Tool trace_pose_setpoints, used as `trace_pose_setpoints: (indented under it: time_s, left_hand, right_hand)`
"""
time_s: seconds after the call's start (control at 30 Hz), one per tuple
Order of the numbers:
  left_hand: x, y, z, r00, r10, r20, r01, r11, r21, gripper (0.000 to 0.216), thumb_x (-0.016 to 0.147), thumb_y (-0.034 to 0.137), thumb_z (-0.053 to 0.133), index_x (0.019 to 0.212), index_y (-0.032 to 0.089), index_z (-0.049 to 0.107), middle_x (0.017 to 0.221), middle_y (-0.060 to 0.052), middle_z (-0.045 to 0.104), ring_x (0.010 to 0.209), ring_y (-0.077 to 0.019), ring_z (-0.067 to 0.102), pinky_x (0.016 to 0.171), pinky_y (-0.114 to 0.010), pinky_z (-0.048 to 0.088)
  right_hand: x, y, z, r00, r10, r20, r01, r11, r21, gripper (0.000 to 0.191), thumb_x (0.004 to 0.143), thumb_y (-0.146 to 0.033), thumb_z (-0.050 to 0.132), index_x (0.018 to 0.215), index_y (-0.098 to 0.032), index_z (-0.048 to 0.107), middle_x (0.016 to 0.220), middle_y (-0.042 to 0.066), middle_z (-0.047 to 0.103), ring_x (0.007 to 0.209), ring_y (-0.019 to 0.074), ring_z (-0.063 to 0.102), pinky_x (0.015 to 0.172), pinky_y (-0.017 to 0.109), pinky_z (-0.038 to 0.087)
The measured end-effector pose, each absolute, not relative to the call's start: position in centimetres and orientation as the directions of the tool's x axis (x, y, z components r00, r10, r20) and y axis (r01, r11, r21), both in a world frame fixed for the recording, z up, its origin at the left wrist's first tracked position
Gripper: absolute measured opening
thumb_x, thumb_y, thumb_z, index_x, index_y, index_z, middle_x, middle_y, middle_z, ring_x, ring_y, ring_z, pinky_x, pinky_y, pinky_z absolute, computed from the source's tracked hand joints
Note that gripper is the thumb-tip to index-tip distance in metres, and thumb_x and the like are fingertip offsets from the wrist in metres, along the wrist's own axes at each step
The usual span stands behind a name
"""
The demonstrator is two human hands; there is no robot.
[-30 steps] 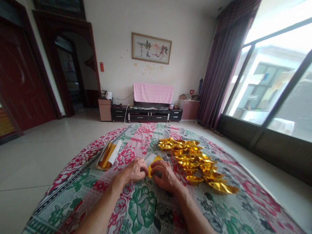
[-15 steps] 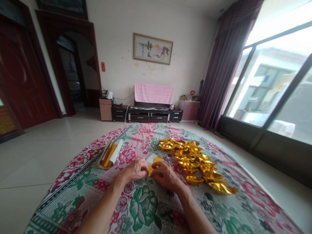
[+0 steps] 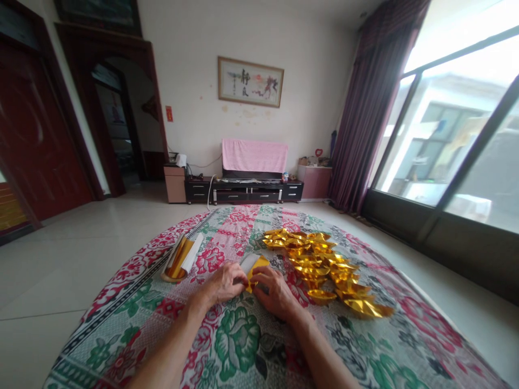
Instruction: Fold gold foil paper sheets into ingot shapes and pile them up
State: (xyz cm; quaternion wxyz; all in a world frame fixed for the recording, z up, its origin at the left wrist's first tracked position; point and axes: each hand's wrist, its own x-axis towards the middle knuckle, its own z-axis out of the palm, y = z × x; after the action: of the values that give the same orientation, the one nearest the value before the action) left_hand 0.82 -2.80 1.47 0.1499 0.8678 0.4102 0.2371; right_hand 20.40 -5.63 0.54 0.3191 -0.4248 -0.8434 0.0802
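A small sheet of gold foil paper [image 3: 255,266], white on its back, lies on the floral cloth [image 3: 239,346] in front of me. My left hand [image 3: 225,283] pinches its left edge with curled fingers. My right hand [image 3: 273,292] presses and grips its right side, fingers closed on the fold. A long heap of several folded gold paper ingots [image 3: 324,267] runs just right of my right hand. A stack of unfolded gold sheets [image 3: 180,259] lies to the left, beyond my left hand.
The cloth covers a large round surface with pale floor tiles [image 3: 60,270] around it. A low dark TV cabinet [image 3: 243,190] with a pink cover stands at the far wall. Big windows and a purple curtain [image 3: 365,108] are on the right, dark wooden doors on the left.
Both hands have stayed on the gold sheet, with only small finger shifts along the fold. The view has wobbled slightly.
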Motion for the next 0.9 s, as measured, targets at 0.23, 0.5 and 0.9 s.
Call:
trace_pose_setpoints:
  time_s: [0.23, 0.5, 0.9]
  left_hand:
    - [1.4, -2.5, 1.0, 0.527, 0.762, 0.375, 0.633, -0.647, 0.426, 0.014, 0.078, 0.019, 0.054, 0.081, 0.022, 0.068, 0.085, -0.001, 0.061, 0.087, -0.0139, 0.054, 0.083, -0.026, 0.040]
    - [1.6, -2.1, 0.8, 0.525, 0.742, 0.417, 0.634, -0.668, 0.389, 0.017, 0.084, 0.021, 0.049, 0.080, 0.020, 0.065, 0.083, -0.002, 0.060, 0.084, -0.0142, 0.053, 0.080, -0.026, 0.040]
    - [1.4, -1.6, 0.2, 0.465, 0.767, 0.443, 0.611, -0.640, 0.466, 0.015, 0.081, 0.018, 0.050, 0.078, 0.018, 0.064, 0.080, -0.002, 0.062, 0.081, -0.0141, 0.055, 0.077, -0.025, 0.042]
  right_hand:
    - [20.7, -5.1, 0.1, -0.411, 0.777, 0.476, 0.646, 0.617, -0.449, 0.038, 0.067, -0.009, 0.050, 0.100, -0.023, 0.061, 0.109, 0.003, 0.060, 0.104, 0.0180, 0.052, 0.093, 0.033, 0.036]
    - [20.5, -4.5, 0.6, -0.396, 0.802, 0.447, 0.697, 0.580, -0.422, 0.032, 0.070, -0.010, 0.049, 0.095, -0.022, 0.062, 0.100, 0.003, 0.062, 0.099, 0.0189, 0.052, 0.087, 0.032, 0.036]
    - [20.1, -4.3, 1.2, -0.449, 0.761, 0.468, 0.720, 0.618, -0.315, 0.013, 0.083, -0.018, 0.049, 0.088, -0.022, 0.061, 0.089, 0.002, 0.062, 0.088, 0.0151, 0.052, 0.082, 0.030, 0.030]
